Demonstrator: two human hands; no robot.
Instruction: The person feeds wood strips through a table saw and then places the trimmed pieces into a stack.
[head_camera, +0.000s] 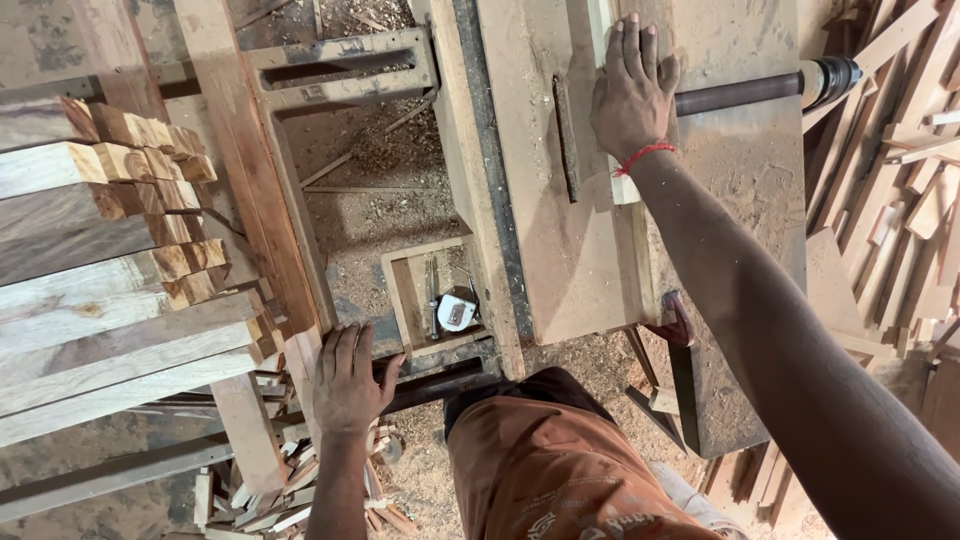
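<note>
While seen from above:
Left hand: grip released, flat on long reddish wooden plank.
Right hand: grip released, pressing pale narrow wooden strip on dusty saw desk.

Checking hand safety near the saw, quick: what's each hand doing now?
Left hand: open, flat on a wooden plank, holding nothing.
Right hand: open, pressing a pale wood strip on the saw table.

Seen from one head-worn camera, looking steeply down at close range onto saw table, stacked planks and sawdust-strewn floor.
</note>
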